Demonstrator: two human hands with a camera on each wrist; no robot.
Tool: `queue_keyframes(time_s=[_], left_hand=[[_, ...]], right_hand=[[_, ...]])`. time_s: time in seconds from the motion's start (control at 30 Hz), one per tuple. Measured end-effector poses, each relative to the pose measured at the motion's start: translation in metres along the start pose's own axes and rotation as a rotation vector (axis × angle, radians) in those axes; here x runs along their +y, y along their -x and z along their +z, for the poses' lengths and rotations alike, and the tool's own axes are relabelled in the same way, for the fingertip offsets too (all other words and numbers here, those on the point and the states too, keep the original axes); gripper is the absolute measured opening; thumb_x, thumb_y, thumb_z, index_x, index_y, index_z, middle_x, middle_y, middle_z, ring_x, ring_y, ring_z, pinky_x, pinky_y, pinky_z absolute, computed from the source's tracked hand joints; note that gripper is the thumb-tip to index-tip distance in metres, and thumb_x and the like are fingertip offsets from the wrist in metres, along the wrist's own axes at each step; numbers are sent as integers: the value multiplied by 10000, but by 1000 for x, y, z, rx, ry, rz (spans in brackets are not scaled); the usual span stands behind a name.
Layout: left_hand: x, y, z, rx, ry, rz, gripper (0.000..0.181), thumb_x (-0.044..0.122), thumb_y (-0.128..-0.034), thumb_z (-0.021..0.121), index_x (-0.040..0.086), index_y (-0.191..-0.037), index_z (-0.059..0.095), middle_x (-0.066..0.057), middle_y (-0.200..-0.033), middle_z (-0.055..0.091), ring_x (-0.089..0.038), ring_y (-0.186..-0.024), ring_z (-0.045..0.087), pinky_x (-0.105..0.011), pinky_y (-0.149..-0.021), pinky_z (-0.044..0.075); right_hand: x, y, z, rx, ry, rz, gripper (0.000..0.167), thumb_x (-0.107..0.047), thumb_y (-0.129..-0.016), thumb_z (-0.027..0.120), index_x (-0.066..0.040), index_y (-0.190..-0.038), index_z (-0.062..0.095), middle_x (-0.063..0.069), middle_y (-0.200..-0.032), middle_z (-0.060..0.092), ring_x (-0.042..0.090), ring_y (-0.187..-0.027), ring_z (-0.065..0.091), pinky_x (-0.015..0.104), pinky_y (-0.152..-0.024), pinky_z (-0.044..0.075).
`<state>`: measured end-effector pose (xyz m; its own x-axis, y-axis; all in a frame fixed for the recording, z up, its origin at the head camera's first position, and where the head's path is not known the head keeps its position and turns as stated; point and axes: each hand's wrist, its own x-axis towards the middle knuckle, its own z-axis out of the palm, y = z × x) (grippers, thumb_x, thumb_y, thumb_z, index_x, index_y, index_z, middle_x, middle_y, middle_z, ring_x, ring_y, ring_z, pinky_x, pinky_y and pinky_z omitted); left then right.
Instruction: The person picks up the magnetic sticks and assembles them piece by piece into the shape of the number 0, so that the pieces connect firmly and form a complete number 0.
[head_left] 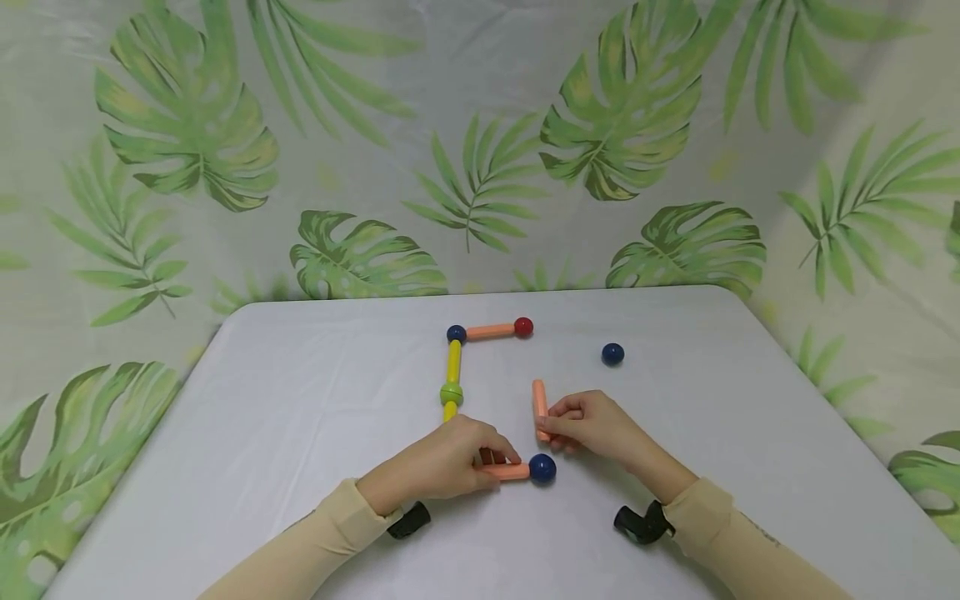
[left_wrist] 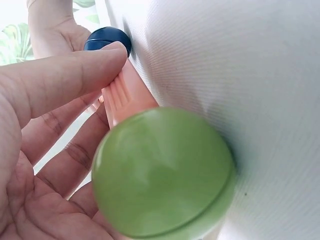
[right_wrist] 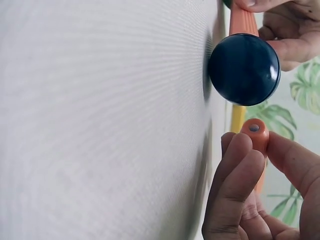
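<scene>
My left hand [head_left: 461,454] pinches an orange rod [head_left: 512,472] lying low on the table. A dark blue ball [head_left: 542,468] caps its right end; in the left wrist view a green ball [left_wrist: 162,172] sits at its other end. Between thumb and fingers, my right hand [head_left: 592,427] holds another orange rod [head_left: 539,402] by its near end. A small metal dot marks that end in the right wrist view, just apart from the blue ball. Beyond the left hand, yellow rods [head_left: 453,361] meet at a light green ball [head_left: 451,394]; the left hand hides the near part.
The chain continues at the back through a blue ball [head_left: 456,334] and an orange rod [head_left: 490,331] to a red ball [head_left: 523,327]. One loose blue ball [head_left: 612,354] lies at the back right. A leaf-print cloth [head_left: 480,167] hangs behind the white table [head_left: 315,400].
</scene>
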<state>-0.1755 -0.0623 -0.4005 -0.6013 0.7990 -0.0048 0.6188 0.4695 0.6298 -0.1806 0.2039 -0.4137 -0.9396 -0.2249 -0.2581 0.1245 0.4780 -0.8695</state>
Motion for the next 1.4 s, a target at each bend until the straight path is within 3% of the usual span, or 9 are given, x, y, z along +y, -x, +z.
queue_keyframes(time_s=[0.73, 1.4], left_hand=[[4, 0, -3, 0, 17, -26, 272, 48, -907, 855, 113, -1169, 824, 2, -1026, 807, 18, -858, 649, -161, -777, 546], [2, -1, -4, 0, 27, -22, 269, 51, -906, 859, 106, -1166, 821, -8, -1045, 810, 8, -854, 659, -161, -773, 551]], right_hand=[[0, -1, 0, -70, -20, 5, 283, -255, -1015, 761, 27, -1020, 734, 83, -872, 824, 100, -724, 724, 240, -659, 593], [0, -2, 0, -77, -1, 14, 282, -263, -1005, 773, 19, -1010, 754, 65, -826, 810, 93, -708, 720, 234, -655, 597]])
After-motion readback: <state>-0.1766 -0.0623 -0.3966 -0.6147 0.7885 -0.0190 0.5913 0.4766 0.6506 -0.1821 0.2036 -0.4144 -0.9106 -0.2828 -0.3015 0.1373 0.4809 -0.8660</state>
